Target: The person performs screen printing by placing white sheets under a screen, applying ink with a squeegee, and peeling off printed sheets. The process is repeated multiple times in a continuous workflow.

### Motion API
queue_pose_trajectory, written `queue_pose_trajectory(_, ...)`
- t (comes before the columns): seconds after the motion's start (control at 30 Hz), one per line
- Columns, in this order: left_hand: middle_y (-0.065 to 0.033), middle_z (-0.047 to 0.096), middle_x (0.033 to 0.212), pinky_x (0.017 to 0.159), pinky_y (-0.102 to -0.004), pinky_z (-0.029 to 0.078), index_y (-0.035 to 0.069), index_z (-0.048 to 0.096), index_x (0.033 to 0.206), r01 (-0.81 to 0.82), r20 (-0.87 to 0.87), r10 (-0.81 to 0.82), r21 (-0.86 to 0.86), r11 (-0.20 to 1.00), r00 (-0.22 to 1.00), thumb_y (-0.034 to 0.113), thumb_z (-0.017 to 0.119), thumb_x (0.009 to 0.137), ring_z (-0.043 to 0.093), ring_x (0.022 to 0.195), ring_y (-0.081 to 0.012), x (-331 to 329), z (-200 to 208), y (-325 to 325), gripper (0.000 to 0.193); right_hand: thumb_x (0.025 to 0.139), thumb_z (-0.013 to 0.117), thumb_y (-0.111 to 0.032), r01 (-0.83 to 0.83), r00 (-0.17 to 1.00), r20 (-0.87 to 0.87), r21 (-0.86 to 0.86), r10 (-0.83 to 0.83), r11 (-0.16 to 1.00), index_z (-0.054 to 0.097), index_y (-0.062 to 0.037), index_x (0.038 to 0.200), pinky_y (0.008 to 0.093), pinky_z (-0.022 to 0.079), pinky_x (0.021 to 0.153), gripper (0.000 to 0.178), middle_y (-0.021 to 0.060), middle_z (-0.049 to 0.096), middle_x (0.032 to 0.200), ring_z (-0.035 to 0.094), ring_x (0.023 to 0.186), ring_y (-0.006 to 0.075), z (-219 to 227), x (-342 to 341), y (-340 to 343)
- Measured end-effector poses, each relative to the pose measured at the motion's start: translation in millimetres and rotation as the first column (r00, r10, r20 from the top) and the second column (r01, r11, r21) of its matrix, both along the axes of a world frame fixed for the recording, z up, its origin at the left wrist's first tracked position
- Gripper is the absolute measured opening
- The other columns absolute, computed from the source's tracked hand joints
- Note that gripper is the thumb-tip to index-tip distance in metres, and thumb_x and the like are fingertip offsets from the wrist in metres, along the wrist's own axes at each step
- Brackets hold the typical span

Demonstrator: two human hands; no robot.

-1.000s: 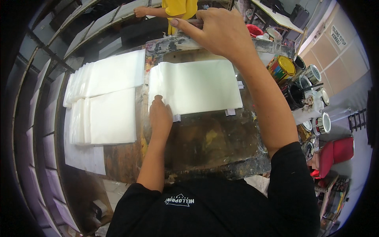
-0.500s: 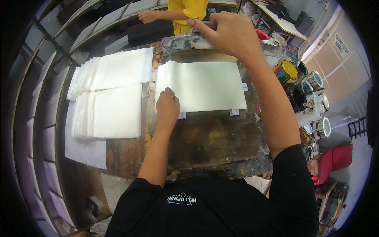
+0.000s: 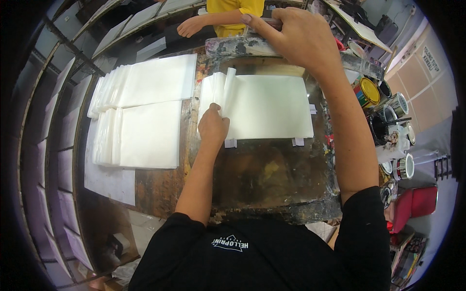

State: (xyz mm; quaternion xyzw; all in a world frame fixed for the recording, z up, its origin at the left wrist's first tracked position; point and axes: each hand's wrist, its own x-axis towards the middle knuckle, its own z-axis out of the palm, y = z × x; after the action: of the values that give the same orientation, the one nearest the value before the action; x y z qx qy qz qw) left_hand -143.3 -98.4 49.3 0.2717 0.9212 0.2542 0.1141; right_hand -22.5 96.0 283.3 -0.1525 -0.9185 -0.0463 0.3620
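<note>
A white sheet [image 3: 272, 106], perhaps a flat plastic bag, lies on the paint-stained table [image 3: 155, 189] in front of me. Its left edge is bunched into upright folds, and my left hand [image 3: 214, 125] pinches it there. Small white paper tabs [image 3: 298, 142] touch its lower and right sides. Higher up and nearer the camera, my right hand [image 3: 303, 41] is closed with its thumb stretched left, around what looks like the edge of a raised frame. A grey, paint-smeared bar [image 3: 242, 47] runs behind that hand. Its fingers are partly hidden.
Two fanned stacks of white sheets [image 3: 150, 133] lie to the left. Paint cans [image 3: 370, 92] crowd the right side. A person in a yellow shirt [image 3: 235, 12] stands beyond the table. Racks [image 3: 68, 169] line the left; a red chair [image 3: 417, 202] is at right.
My left hand has drawn the sheet's left edge rightward, and a fold now stands up. My right hand keeps its grip. The whole view has shifted slightly.
</note>
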Motion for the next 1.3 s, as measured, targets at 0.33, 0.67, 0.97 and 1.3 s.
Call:
queue_pose_trajectory(0.33, -0.0163, 0.073, 0.103, 0.083, -0.0495, 0.057, 0.006, 0.067, 0.113, 0.017, -0.246, -0.004, 0.053, 0.998, 0.969, 0.029, 0.081, 0.089, 0.073, 0.097, -0.0367, -9.4, 8.9, 26.2, 0.037, 0.096, 0.059, -0.069, -0.017, 1.000, -0.006, -0.125, 0.016, 0.992, 0.075, 0.0011, 0.074, 0.0493, 0.055, 0.069, 0.076, 0.0216, 0.070, 0.070, 0.072, 0.072, 0.0388, 13.4, 3.1, -7.6)
queue_pose_trajectory(0.67, -0.0146, 0.071, 0.111, 0.079, -0.0484, 0.059, 0.007, 0.068, 0.103, 0.058, -0.457, -0.062, -0.024, 0.998, 0.887, 0.023, 0.081, 0.088, 0.074, 0.095, -0.0365, 0.6, 17.1, 22.0, 0.025, 0.098, 0.052, -0.074, 0.019, 0.999, 0.032, -0.027, -0.018, 0.999, 0.076, -0.0015, 0.076, 0.0446, 0.054, 0.064, 0.079, 0.0167, 0.069, 0.069, 0.068, 0.064, 0.0337, -3.0, -0.1, 2.9)
queue_pose_trajectory(0.97, -0.0083, 0.074, 0.083, 0.063, -0.0286, 0.052, -0.009, 0.075, 0.105, -0.129, 0.344, -0.059, 0.498, 0.858, 0.937, 0.025, 0.087, 0.087, 0.066, 0.071, -0.0130, -37.1, 39.7, -4.3, 0.040, 0.097, 0.056, -0.071, -0.017, 1.000, 0.003, -0.044, 0.017, 0.999, 0.075, 0.0004, 0.073, 0.0493, 0.054, 0.068, 0.077, 0.0202, 0.069, 0.069, 0.071, 0.071, 0.0376, 1.3, 0.9, -3.7)
queue_pose_trajectory(1.3, -0.0011, 0.072, 0.082, 0.066, -0.0248, 0.051, 0.002, 0.073, 0.104, 0.052, 0.401, -0.195, 0.340, 0.939, 0.895, 0.022, 0.080, 0.096, 0.063, 0.072, -0.0089, -102.7, 37.7, -200.2, 0.023, 0.105, 0.050, -0.066, 0.082, 0.988, 0.145, -0.162, -0.058, 0.983, 0.073, -0.0067, 0.070, 0.0325, 0.040, 0.051, 0.072, 0.0036, 0.058, 0.057, 0.052, 0.052, 0.0151, 7.1, 0.2, -8.1)
